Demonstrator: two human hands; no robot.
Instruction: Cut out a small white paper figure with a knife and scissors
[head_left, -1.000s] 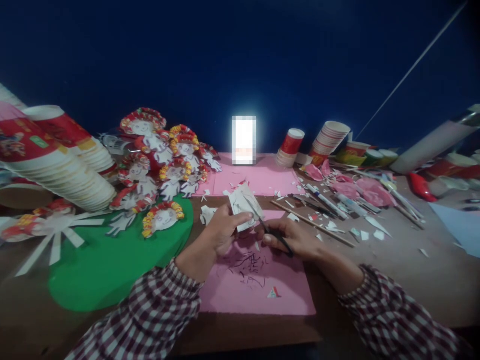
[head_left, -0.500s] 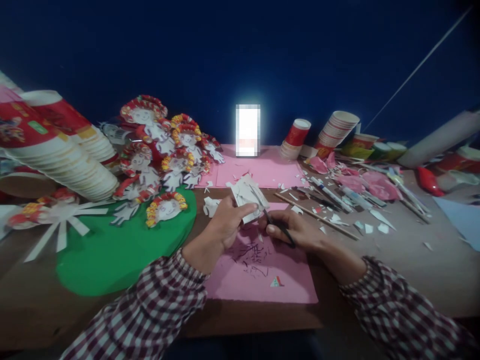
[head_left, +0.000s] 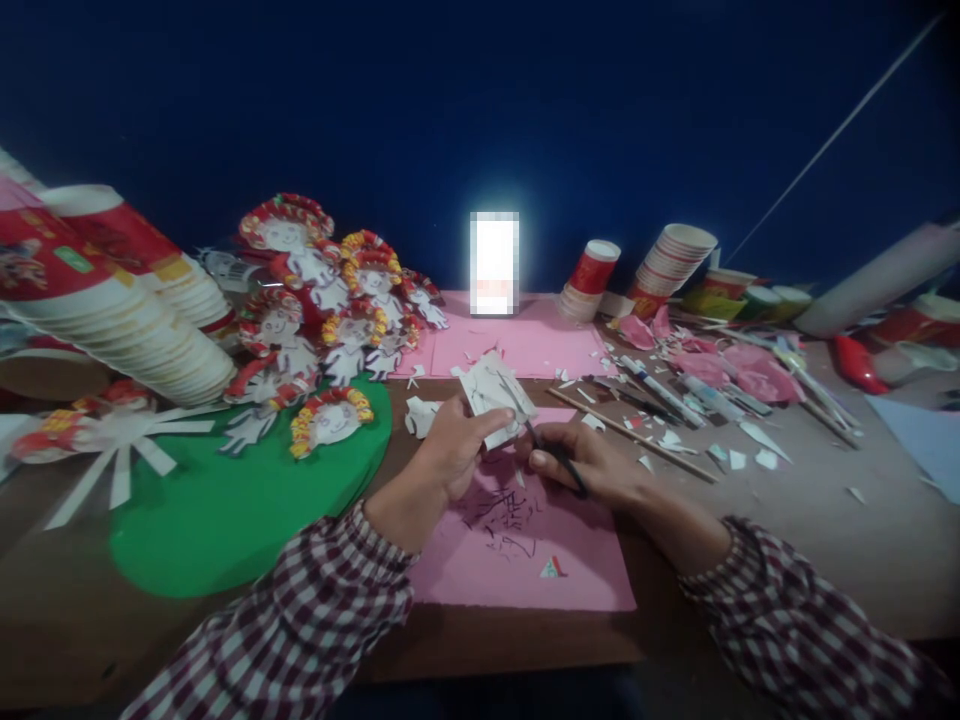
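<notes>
Between thumb and fingers, my left hand [head_left: 459, 447] grips a piece of white paper [head_left: 487, 385] with dark lines drawn on it. Dark-handled scissors [head_left: 564, 462] are in my right hand [head_left: 589, 458], their blades at the paper's right edge. Both hands are over a pink sheet [head_left: 570, 530] marked with black handwriting. A small triangular scrap [head_left: 553, 568] lies near that sheet's lower edge. Another white paper cutout [head_left: 422, 415] rests just left of my left hand.
On the left, several paper dolls [head_left: 285, 235] stand by a green oval sheet [head_left: 202, 520] and leaning stacks of paper cups [head_left: 142, 310]. A bright blurred-out panel [head_left: 494, 262] stands at the back. Markers [head_left: 664, 392], a wooden stick [head_left: 637, 432] and paper scraps lie to the right.
My hands, the paper and the scissors are almost where they were. The whole view has shifted very slightly.
</notes>
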